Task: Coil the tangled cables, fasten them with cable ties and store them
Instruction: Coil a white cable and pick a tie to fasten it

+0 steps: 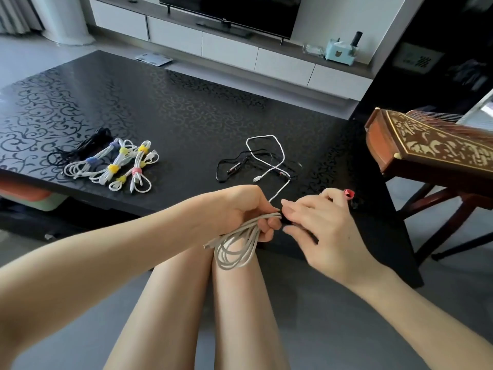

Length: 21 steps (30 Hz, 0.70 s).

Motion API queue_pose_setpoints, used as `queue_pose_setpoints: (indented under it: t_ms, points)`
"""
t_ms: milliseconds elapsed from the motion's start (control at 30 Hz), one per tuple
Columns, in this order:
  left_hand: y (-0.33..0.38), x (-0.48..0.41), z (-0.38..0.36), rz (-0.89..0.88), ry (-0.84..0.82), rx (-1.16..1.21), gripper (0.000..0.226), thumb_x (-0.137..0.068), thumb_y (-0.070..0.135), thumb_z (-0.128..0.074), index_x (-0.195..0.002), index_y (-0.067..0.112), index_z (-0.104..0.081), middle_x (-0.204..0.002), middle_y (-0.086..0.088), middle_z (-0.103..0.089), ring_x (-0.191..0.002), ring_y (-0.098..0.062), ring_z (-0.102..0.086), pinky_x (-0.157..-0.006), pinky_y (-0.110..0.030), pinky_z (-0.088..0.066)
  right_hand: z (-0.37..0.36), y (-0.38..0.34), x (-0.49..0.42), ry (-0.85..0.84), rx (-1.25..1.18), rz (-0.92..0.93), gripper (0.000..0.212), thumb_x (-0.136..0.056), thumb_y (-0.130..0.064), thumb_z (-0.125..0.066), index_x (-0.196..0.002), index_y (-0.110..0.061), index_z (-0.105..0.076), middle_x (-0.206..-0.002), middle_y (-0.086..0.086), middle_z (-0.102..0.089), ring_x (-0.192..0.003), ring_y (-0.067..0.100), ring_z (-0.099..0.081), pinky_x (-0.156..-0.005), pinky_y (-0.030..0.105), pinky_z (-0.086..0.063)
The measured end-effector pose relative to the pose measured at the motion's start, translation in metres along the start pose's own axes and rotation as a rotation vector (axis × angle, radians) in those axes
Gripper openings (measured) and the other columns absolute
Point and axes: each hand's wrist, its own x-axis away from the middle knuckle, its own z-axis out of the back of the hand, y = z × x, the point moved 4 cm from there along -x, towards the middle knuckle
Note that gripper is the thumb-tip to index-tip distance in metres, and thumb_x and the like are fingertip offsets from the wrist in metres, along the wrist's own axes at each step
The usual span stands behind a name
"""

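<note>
My left hand [248, 209] grips a white cable coil [234, 247] whose loops hang over my knees. My right hand [317, 220] touches the top of that coil with its fingertips, where a small dark piece [285, 218] sits between both hands; I cannot tell whether the fingers pinch it. From the coil a white cable [269, 158] runs up onto the black table [160, 108] and lies tangled with a black cable [232, 166]. Several coiled cables with coloured ties [117, 164] lie on the table's left part. A red tie [349, 194] shows behind my right hand.
A carved wooden zither [426, 148] on a stand juts in at the right, close to the table corner. A TV cabinet [229, 46] with a screen stands beyond the table. My bare legs [202, 303] fill the lower middle.
</note>
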Motion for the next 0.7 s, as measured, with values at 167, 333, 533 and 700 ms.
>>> queue_pose_setpoints:
  t_ms: [167,333,533,700]
  points:
    - [-0.007,-0.005,-0.005,0.118,-0.109,0.105,0.02,-0.091,0.004,-0.033,-0.079,0.003,-0.049,-0.049,-0.007,-0.046,-0.032,-0.01,-0.037,-0.047,-0.02,-0.048,-0.018,0.004,0.02,0.141,0.339,0.236,0.023,-0.083,-0.008,-0.074,-0.098,0.008,-0.07,-0.104,0.019,-0.07,-0.082,0.027,-0.068,-0.083,0.04,-0.046]
    - [-0.015,-0.008,-0.006,0.219,-0.215,0.164,0.022,-0.079,0.004,-0.044,-0.075,-0.009,-0.062,-0.059,-0.014,-0.059,-0.039,-0.019,-0.055,-0.053,-0.033,-0.057,-0.027,0.009,0.031,0.294,0.373,0.292,0.025,-0.084,-0.008,-0.07,-0.103,0.003,-0.058,-0.085,0.014,-0.071,-0.071,0.025,-0.067,-0.074,0.041,-0.05]
    - [-0.014,-0.02,0.016,0.099,-0.274,-0.029,0.043,-0.091,0.018,-0.035,-0.087,-0.002,-0.073,-0.086,-0.02,-0.072,-0.072,-0.029,-0.071,-0.068,-0.041,-0.059,-0.05,0.024,0.041,0.199,-0.074,-0.278,0.013,-0.09,-0.008,-0.056,-0.093,-0.002,-0.067,-0.078,0.002,-0.066,-0.076,0.016,-0.054,-0.075,0.029,-0.042]
    - [0.008,-0.052,0.036,-0.164,0.056,-0.189,0.015,-0.094,0.015,-0.049,-0.1,0.007,-0.059,-0.115,-0.015,-0.068,-0.094,-0.025,-0.068,-0.084,-0.038,-0.053,-0.077,0.067,0.059,0.203,-0.837,-1.224,0.017,-0.089,-0.007,-0.062,-0.074,-0.012,-0.07,-0.064,0.006,-0.07,-0.06,0.008,-0.059,-0.061,0.019,-0.045]
